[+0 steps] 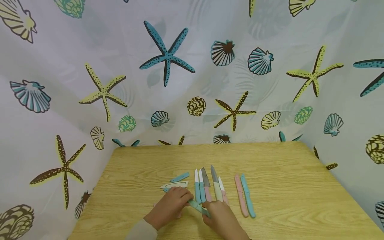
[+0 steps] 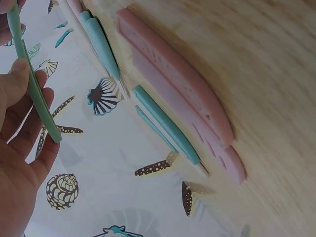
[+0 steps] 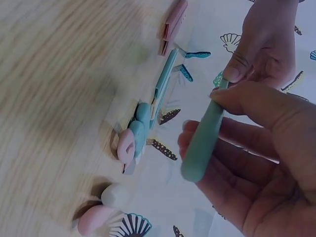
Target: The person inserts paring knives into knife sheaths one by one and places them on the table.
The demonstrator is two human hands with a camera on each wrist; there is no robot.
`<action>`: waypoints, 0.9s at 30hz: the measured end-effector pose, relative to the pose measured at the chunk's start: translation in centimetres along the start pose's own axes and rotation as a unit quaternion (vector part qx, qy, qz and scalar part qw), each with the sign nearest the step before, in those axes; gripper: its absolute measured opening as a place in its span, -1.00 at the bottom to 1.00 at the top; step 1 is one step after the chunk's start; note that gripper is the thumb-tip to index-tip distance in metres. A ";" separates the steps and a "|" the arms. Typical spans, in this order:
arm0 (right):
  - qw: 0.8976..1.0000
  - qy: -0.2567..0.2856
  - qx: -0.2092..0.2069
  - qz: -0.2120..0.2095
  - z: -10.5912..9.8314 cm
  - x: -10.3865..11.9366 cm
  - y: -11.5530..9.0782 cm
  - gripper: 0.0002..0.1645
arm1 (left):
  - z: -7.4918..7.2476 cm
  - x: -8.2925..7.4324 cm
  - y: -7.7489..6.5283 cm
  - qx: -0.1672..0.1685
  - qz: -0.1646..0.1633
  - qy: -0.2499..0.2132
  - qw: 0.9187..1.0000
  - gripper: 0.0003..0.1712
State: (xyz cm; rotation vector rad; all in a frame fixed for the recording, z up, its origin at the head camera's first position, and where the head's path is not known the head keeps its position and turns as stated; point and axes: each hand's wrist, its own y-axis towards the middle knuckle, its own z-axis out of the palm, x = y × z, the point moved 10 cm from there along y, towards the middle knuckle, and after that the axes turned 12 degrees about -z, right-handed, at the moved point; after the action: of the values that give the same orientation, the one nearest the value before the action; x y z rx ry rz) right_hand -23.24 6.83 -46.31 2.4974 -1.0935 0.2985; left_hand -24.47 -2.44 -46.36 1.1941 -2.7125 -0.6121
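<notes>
Both hands hold a green knife (image 1: 198,207) in its sheath, off the table, with no blade showing. My left hand (image 1: 174,201) pinches the green sheath (image 2: 38,96) between thumb and fingers. My right hand (image 1: 222,216) grips the green handle (image 3: 203,143), thumb on top and fingers curled beneath. Just beyond the hands, several bare knives lie in a row: two blue-handled knives (image 1: 197,191), a pink-handled knife (image 1: 207,191), a cream-handled knife (image 1: 217,190) and another pink-handled one (image 1: 222,191).
Left of the row lie a blue sheath (image 1: 180,177), a cream sheath (image 1: 175,185) and, partly behind my left hand, pink sheaths (image 2: 177,74). To the right are a pink sheathed knife (image 1: 241,196) and a blue sheathed knife (image 1: 248,196). A patterned curtain (image 1: 192,130) borders the wooden table (image 1: 288,186).
</notes>
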 end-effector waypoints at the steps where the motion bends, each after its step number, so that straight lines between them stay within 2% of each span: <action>1: 1.000 -0.003 0.004 0.004 0.2 0.1 0.1 -0.82 | 0.1 0.0 -0.1 0.004 0.000 0.001 1.000 -0.76; 5: 1.000 -0.006 0.012 0.026 0.9 0.2 0.3 -0.86 | 0.2 0.2 -0.3 0.016 -0.003 0.004 1.000 -0.78; 11: 0.999 -0.041 -0.006 0.035 0.7 0.6 0.4 -0.87 | 0.1 0.3 -0.7 0.023 -0.003 0.004 1.000 -0.79; 14: 0.998 -0.049 -0.010 0.036 0.5 0.5 0.4 -0.87 | -0.2 0.5 -0.6 0.009 -0.005 -0.033 0.999 -0.80; 16: 0.998 -0.048 -0.012 0.038 0.3 0.3 0.2 -0.88 | -0.8 1.0 -0.4 -0.012 -0.011 -0.063 0.998 -0.79; 18: 0.998 -0.040 -0.015 0.044 -0.1 -0.1 0.0 -0.87 | -1.5 1.8 -0.1 -0.032 -0.022 -0.087 0.995 -0.78; 21: 0.998 -0.029 -0.035 0.053 -1.2 -1.0 -0.6 -0.83 | -2.5 3.5 0.4 -0.054 -0.048 -0.088 0.993 -0.78; 24: 0.995 -0.025 -0.057 0.073 -2.3 -2.7 -1.4 -0.80 | -3.3 5.5 0.7 -0.059 -0.075 -0.079 0.992 -0.81; 27: 0.990 -0.022 -0.075 0.116 -3.4 -5.1 -2.6 -0.79 | -3.6 7.2 0.9 -0.056 -0.097 -0.071 0.991 -0.84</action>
State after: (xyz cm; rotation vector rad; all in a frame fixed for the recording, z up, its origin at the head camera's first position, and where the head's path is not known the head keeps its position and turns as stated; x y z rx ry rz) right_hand -24.83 13.24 -45.73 2.2586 -1.3745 0.2167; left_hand -29.02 -8.30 -43.10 1.4484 -2.6506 -0.8939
